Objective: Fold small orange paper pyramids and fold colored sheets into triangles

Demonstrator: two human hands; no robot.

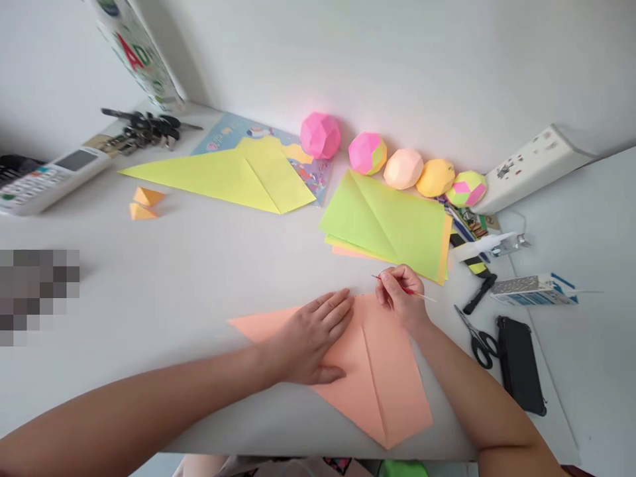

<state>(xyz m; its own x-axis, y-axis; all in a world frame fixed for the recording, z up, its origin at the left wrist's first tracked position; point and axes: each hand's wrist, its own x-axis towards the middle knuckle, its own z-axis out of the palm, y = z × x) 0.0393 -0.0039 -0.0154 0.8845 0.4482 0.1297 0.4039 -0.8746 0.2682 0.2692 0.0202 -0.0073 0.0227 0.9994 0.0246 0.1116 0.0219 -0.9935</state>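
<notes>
A folded sheet of peach-coloured paper [397, 371] lies on the table in front of me, a crease running down its right part. My left hand [318, 334] rests flat on the paper's left half, fingers stretched out and thumb apart. At the paper's upper right edge, my right hand [401, 295] is closed around a thin red and whitish pen-like stick [412, 291]. Its fine tip points left, just above the paper's top edge. Whether the tip touches anything I cannot tell. Beyond the right hand lies a stack of green, yellow and orange paper [392, 218].
A folded yellow sheet [223, 175] and two small orange paper pieces [145, 202] lie at the left. Several faceted paper balls [320, 136] line the wall. Scissors [481, 341], a black case [521, 364] and a small carton [536, 289] stand right; a remote control [54, 179] and keys [144, 129] left.
</notes>
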